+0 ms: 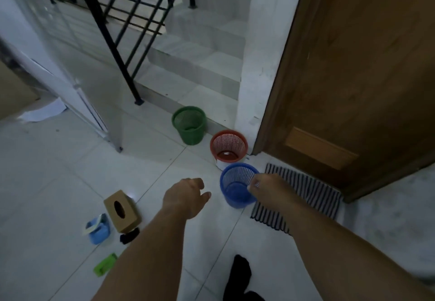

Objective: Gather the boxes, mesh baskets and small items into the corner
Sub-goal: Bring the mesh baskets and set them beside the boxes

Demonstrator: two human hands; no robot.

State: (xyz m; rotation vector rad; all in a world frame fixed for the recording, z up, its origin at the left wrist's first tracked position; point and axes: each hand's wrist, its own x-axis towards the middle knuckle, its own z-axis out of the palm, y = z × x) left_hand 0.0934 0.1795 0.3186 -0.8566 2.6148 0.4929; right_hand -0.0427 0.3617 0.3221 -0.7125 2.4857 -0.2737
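Three mesh baskets stand on the tiled floor near the corner by the door frame: a green basket (189,125) against the stair step, a red basket (228,146) beside the white pillar, and a blue basket (236,184) nearest me. My right hand (264,186) grips the blue basket's right rim. My left hand (186,196) hovers over the floor left of it, fingers loosely curled around nothing. Further left lie a brown tissue box (122,210), a small blue container (98,229), a small black item (129,235) and a green item (106,264).
A striped mat (303,197) lies before the wooden door (353,77). White stairs with a black railing (117,18) rise behind the baskets. A grey cabinet (89,84) stands at left, white paper (44,112) beside it. My black-socked foot (240,277) is at the bottom.
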